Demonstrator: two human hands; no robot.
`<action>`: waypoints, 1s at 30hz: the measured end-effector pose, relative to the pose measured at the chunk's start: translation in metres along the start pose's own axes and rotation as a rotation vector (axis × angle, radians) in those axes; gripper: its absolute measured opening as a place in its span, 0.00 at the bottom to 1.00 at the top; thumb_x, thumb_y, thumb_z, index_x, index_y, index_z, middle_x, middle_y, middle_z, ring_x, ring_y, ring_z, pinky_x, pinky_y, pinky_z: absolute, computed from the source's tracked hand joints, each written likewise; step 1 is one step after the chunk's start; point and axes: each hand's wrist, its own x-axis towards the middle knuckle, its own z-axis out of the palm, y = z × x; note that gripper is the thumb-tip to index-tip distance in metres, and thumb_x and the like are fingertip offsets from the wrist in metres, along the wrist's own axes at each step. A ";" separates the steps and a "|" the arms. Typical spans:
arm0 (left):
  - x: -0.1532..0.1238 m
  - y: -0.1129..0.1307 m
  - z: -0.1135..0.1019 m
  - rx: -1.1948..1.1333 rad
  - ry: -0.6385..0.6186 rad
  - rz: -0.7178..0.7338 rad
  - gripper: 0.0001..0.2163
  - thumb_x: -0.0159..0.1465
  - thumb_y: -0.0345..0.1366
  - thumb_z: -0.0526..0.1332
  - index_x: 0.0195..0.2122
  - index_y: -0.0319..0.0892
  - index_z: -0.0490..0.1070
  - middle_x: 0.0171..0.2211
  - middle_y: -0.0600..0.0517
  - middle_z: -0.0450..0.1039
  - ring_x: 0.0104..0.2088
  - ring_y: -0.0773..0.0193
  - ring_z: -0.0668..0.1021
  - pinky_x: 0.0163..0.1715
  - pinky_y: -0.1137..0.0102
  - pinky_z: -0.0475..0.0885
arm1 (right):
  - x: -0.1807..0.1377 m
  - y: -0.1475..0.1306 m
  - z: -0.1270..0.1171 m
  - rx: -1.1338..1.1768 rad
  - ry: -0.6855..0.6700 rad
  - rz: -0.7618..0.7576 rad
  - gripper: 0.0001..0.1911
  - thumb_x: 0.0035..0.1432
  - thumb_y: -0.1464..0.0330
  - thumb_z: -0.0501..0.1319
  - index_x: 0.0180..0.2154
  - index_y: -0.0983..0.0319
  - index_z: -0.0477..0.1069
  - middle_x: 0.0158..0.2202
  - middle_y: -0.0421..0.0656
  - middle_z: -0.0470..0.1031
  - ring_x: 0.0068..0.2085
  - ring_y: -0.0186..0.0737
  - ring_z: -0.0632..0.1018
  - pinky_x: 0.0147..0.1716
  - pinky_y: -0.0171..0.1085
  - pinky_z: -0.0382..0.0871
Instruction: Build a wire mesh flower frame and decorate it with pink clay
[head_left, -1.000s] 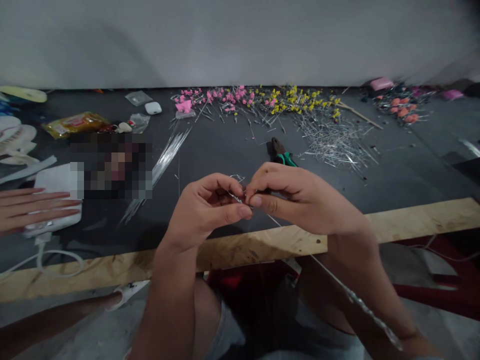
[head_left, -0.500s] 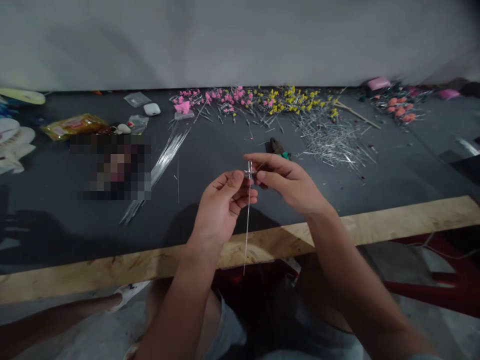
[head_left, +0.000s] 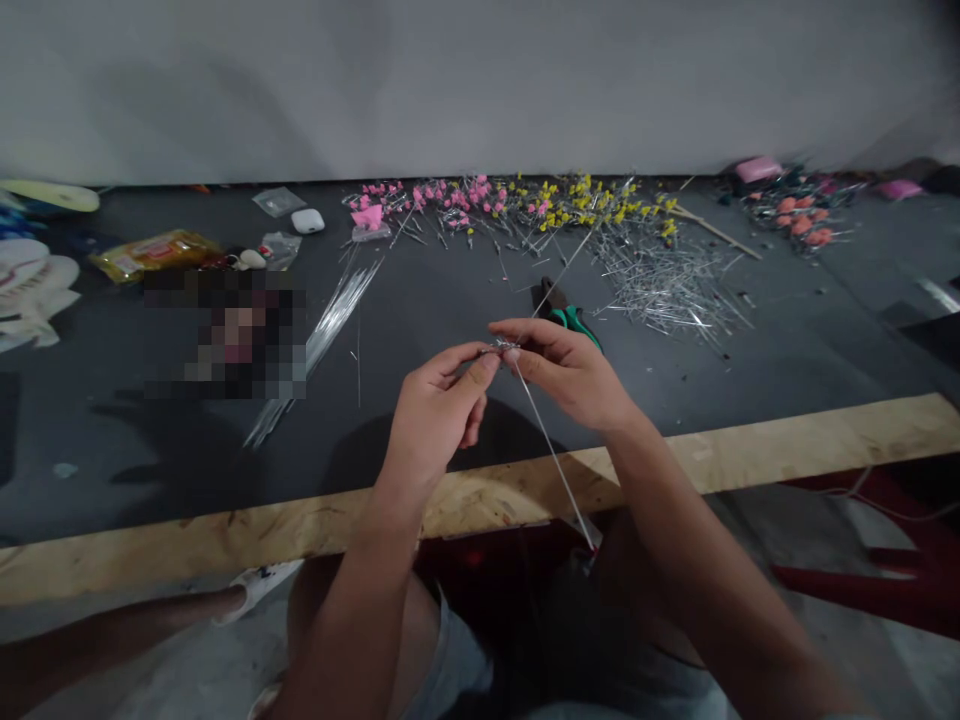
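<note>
Above the front of the table, my left hand (head_left: pixel 442 405) pinches a small cluster of twisted silvery wire (head_left: pixel 501 345) between thumb and forefinger. From the other side, my right hand (head_left: pixel 574 375) is closed on the same cluster, thumb and fingers pressed together. A long thin wire (head_left: pixel 553 450) slants from the cluster down to the right, past the table edge. Another thin strand points up and right behind my right hand. Pliers with green handles (head_left: pixel 574 320) lie just beyond that hand, partly covered by it.
A bundle of straight wires (head_left: pixel 337 315) lies to the left. Pink-tipped stems (head_left: pixel 457 195), yellow-tipped stems (head_left: pixel 592 200) and a heap of wire pieces (head_left: pixel 667 285) line the back. A wooden strip (head_left: pixel 495 500) edges the table. A yellow packet (head_left: pixel 154 255) sits at left.
The wire piece has turned: its long strand hung nearly straight down and now slants to the right. My right hand has dropped slightly, and more of the pliers shows.
</note>
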 end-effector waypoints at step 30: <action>0.055 0.013 -0.207 1.334 0.738 0.088 0.21 0.55 0.48 0.60 0.43 0.37 0.72 0.42 0.44 0.72 0.50 0.48 0.69 0.53 0.55 0.59 | -0.010 0.004 -0.012 -0.034 0.008 0.078 0.16 0.58 0.64 0.60 0.48 0.61 0.72 0.34 0.39 0.69 0.31 0.30 0.66 0.32 0.35 0.62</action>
